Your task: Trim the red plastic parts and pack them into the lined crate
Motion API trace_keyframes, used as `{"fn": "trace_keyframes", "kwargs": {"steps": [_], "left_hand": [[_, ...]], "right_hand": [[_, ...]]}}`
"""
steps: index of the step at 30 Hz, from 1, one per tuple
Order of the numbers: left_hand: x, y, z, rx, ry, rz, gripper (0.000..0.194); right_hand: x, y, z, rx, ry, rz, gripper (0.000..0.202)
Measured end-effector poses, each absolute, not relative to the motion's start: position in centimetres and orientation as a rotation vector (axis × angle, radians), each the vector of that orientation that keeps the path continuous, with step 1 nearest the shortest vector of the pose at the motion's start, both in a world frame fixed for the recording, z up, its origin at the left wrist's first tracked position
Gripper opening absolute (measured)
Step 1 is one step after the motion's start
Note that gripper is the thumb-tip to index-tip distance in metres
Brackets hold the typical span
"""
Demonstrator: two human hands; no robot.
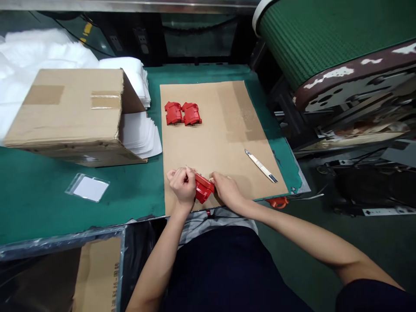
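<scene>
Near the front edge of the cardboard sheet [221,151], a red plastic part [203,189] is held tilted between my two hands. My left hand [183,184] is closed at its left end, fingers curled in. At the other end, my right hand [225,187] grips the part with thumb and fingers together; the fingertips are partly hidden. Two similar red plastic housings [191,114] lie side by side at the sheet's far left. A white utility knife [261,165] rests on the sheet to the right of my hands.
On the green table [139,190], a cardboard box [74,108] lies open toward the sheet, with white foam sheets [143,134] sticking out. A clear bag with a white card [89,187] is in front. A green conveyor belt [325,39] overhangs at right; a lined bin [97,273] stands below left.
</scene>
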State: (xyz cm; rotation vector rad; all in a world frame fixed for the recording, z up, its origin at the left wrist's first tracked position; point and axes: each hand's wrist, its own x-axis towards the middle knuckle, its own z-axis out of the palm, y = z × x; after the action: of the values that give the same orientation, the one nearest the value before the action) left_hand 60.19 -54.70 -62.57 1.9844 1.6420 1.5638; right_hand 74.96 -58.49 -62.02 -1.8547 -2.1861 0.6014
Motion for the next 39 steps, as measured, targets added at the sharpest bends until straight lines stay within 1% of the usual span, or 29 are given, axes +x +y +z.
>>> {"fn": "trace_keyframes", "kwargs": {"steps": [2,6,10,16,22,27,30,31,34,35,37,39], "left_hand": [[60.1,-54.6,-62.5,2.001,1.606,1.571,0.037],[60.0,-54.7,-62.4,2.020,1.600,1.559,0.037],[60.0,-54.8,-62.4,2.006,1.639,1.498,0.038],[59.9,-54.7,-62.4,2.008,1.608,1.516,0.036],[59.9,-54.7,-62.5,1.988,1.575,1.521,0.037],[59.7,-54.1,-62.3,1.927,1.570,1.430,0.039],[59.1,-54.8,-61.6,1.640,1.655,1.345,0.025],[58.9,-55.5,-61.4,1.474,1.696,1.338,0.028],[58.4,-59.1,-61.0,0.997,1.707,1.339,0.065],[58.4,-60.4,-61.0,0.895,1.669,1.318,0.074],[58.4,-62.6,-61.1,0.772,1.590,1.256,0.084],[58.3,-63.6,-61.1,0.765,1.545,1.196,0.087]], "right_hand": [[75.2,-58.6,-61.3,-1.724,-2.258,0.588,0.021],[74.9,-59.7,-59.8,-1.530,-2.331,0.420,0.026],[74.4,-60.1,-59.6,-1.462,-2.318,0.314,0.030],[74.9,-59.9,-61.0,-1.497,-2.210,0.523,0.027],[75.3,-60.6,-63.5,-1.771,-2.041,0.628,0.026],[74.7,-59.2,-62.4,-1.873,-2.187,0.524,0.021],[74.3,-58.7,-61.5,-1.890,-2.185,0.484,0.016],[74.2,-58.8,-61.4,-1.880,-2.166,0.486,0.015],[72.9,-60.2,-62.0,-1.903,-2.025,0.516,0.016],[72.3,-60.9,-62.4,-1.914,-1.956,0.521,0.018],[70.9,-62.3,-63.1,-1.906,-1.843,0.505,0.022],[69.9,-63.4,-63.7,-1.853,-1.808,0.491,0.025]]}}
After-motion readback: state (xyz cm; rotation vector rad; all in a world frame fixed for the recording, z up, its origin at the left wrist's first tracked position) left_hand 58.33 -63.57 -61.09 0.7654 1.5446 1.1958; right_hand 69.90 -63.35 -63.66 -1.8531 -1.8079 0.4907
